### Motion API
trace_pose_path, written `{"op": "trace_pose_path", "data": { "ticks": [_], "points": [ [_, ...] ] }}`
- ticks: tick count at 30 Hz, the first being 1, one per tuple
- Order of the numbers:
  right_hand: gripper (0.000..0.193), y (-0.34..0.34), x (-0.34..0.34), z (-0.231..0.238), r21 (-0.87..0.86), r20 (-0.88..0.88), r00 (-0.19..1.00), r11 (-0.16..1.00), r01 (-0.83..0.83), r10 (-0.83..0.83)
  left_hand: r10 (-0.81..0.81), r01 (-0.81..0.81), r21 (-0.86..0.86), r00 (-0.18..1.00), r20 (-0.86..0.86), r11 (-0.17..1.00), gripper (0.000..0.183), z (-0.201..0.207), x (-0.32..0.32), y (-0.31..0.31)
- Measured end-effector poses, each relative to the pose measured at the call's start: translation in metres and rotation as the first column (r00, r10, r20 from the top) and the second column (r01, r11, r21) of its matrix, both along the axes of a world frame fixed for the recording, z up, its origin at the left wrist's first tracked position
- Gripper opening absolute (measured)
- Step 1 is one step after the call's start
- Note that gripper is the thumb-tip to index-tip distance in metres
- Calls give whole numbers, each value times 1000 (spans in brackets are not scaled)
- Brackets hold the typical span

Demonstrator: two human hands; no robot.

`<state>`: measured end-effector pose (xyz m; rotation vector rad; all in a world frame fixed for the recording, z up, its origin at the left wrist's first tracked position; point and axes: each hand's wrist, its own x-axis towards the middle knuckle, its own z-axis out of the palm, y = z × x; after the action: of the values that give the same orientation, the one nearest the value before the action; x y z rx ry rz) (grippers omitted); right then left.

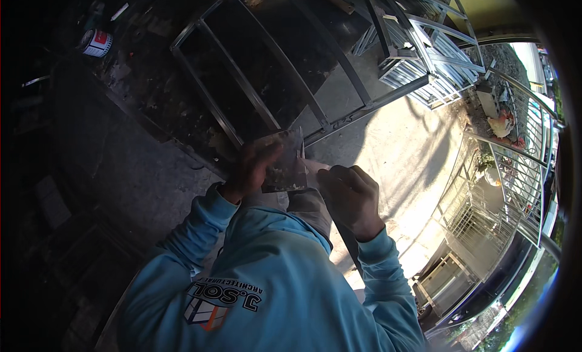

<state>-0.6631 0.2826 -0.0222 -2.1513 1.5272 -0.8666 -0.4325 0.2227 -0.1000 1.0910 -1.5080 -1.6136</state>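
Note:
My left hand (251,169) is closed at the left edge of a flat, squarish plate (285,170), holding it in front of my body. The plate is dark and stained, with smears on its surface. At its right side, my right hand (353,197) is closed in a fist around a flat tool (311,165) with a pale end, which meets or overlaps the plate's right edge. Most of that tool is hidden by my fingers, so its exact kind does not show. Just beyond the plate lies the near corner of a metal frame (327,129) made of square tubes.
The frame rests partly on a dark, stained worktop (151,100). A white and red can (97,43) stands at its far left. Galvanised metal frames (418,73) are stacked at the far right. Metal railings (515,176) stand beyond the sunlit concrete floor (397,146).

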Motion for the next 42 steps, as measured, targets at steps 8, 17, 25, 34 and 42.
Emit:
{"op": "trace_pose_path", "data": {
  "ticks": [8, 17, 25, 34, 42],
  "points": [
    [20, -19, 17, -10, 66, -200, 978, 997, -40, 53, -164, 165, -66, 986, 17, 984, 26, -5, 3, -13],
    [27, -20, 6, -37, 235, 128, 875, 871, 431, -468, -428, 465, 172, 878, -214, 868, 30, -6, 12, -11],
    [29, -15, -20, -76, 680, 268, 605, 592, 433, -750, -362, 362, 14, 932, 21, 932, 35, -43, 35, -12],
    [27, -21, -35, -86, 736, 242, 496, 491, 466, -834, -388, 373, 268, 922, 2, 888, 35, -46, 43, -25],
    [26, -22, -17, -94, 727, 319, 553, 573, 379, -770, -360, 347, 150, 931, 63, 926, 37, -53, 41, -25]
  ]
}}
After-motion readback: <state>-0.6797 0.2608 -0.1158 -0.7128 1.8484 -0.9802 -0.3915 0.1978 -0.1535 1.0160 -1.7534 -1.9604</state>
